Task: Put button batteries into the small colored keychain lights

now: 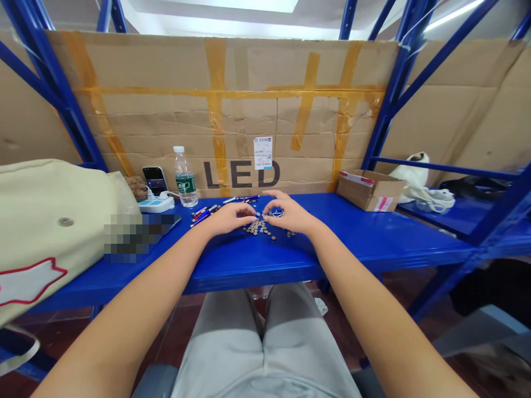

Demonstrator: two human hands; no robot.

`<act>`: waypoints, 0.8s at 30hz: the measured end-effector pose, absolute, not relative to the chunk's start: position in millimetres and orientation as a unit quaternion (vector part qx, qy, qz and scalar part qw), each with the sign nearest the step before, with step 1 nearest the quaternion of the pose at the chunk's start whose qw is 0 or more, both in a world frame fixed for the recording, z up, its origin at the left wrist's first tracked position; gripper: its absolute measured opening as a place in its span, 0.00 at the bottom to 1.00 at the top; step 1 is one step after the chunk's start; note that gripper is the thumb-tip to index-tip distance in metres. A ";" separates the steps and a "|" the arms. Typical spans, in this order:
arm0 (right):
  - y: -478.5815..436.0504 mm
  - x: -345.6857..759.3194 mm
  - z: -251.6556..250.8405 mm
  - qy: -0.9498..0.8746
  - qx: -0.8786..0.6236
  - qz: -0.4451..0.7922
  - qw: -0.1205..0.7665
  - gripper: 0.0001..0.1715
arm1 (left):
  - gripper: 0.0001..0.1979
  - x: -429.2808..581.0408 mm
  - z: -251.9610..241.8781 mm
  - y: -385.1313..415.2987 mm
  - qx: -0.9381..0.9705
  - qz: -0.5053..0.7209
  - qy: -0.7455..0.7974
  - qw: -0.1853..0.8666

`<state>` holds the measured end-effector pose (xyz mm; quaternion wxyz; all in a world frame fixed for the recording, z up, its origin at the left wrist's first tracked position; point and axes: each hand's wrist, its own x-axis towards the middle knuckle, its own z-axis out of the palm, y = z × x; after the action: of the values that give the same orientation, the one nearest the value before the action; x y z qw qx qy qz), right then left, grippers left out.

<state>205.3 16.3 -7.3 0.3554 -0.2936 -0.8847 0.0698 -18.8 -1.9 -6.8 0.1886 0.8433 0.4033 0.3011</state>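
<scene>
A loose pile of small round coin-like pieces (258,226) lies on the blue table between my hands. My left hand (232,217) hovers at the pile's left edge, fingers curved and a gap showing between thumb and index finger. At the right edge is my right hand (288,214), its thumb and a finger brought close together over the pieces, while another finger extends to the left. Whatever may be between those fingertips is too small to make out. Several pens (203,214) in blue, red and white lie beyond my left hand. Small metallic bits (290,234) sit under my right hand.
A water bottle (185,179) stands at the back left beside a white power strip (156,204) and a propped phone (155,179). A cream bag (62,210) covers the left end. On the right is an open cardboard box (369,189). Taped cardboard (174,121) walls the back.
</scene>
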 end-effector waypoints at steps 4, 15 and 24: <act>14.5 199.7 -9.4 -0.877 -0.239 0.073 0.409 0.07 | 0.21 -15.2 -7.6 -2.3 0.834 0.321 0.389 0.221; 13.4 198.1 -9.5 -0.876 -0.236 0.063 0.415 0.08 | 0.17 -16.0 -8.9 -0.3 0.836 0.343 0.375 0.208; 10.3 209.0 -5.2 -0.873 -0.263 0.062 0.405 0.08 | 0.17 -19.6 -5.6 -0.5 0.821 0.401 0.386 0.130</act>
<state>209.0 10.3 -5.2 0.4052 -0.2627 -0.8735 0.0621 -19.6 -0.5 -5.6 0.1300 0.8205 0.3860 0.4010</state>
